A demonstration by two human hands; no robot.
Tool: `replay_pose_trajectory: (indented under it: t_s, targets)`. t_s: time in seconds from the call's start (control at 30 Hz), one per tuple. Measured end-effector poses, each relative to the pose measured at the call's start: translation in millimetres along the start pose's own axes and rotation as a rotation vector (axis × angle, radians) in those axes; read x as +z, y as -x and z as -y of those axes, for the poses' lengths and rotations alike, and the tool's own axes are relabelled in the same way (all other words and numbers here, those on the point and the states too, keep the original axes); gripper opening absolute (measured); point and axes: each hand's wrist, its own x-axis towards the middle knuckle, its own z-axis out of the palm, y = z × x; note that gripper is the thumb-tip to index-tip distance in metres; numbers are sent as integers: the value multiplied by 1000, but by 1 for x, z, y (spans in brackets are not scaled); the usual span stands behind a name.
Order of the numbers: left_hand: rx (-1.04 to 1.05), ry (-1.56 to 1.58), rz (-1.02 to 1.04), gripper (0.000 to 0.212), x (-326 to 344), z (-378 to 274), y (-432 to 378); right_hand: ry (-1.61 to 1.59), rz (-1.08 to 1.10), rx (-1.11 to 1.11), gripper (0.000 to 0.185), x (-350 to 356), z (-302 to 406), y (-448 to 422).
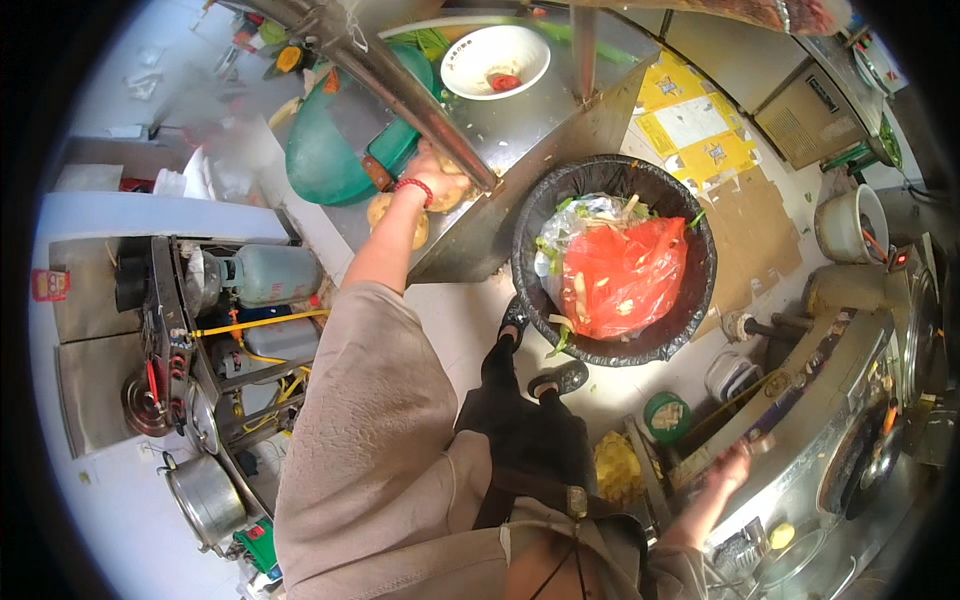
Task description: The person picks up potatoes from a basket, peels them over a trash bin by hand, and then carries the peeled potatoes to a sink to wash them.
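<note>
My left hand (433, 174), a red bracelet at its wrist, reaches over several potatoes (399, 223) at the steel table's corner. Its fingers touch the potatoes, but their grip is partly hidden. Just beside it lies a cleaver (394, 146) with a wooden handle, on a round green cutting board (322, 161). A white bowl (495, 64) with something red inside stands farther back on the steel table (517, 124). Low on the right, my right hand (729, 466) is by the front edge of the steel stove (814, 420); whether it holds anything is unclear.
A black-lined bin (615, 169) holds scraps and a red plastic bag (626, 277), right of the table corner. A steel pole (420, 101) slants across the table. Flattened cardboard (750, 240) covers part of the floor. Gas cylinders (274, 274) and a pot (206, 499) stand left.
</note>
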Motion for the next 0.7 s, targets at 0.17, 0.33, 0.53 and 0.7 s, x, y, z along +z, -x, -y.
replay_pose_trajectory:
  t_s: [0.17,0.33,0.53,0.7]
  targets:
    - [31,527,-212,112,-62,13,26,316,544,-285,36,130,12,135]
    - [53,1752,405,83,-46,-13,136,205,956,-359,36,238,54,251]
    - [-128,2209,728,66,107,-95,183,491,940,-1114,30,313,96,284]
    - [-452,2163,878,54,142,-154,169,764,743,-1063,30,299,86,236]
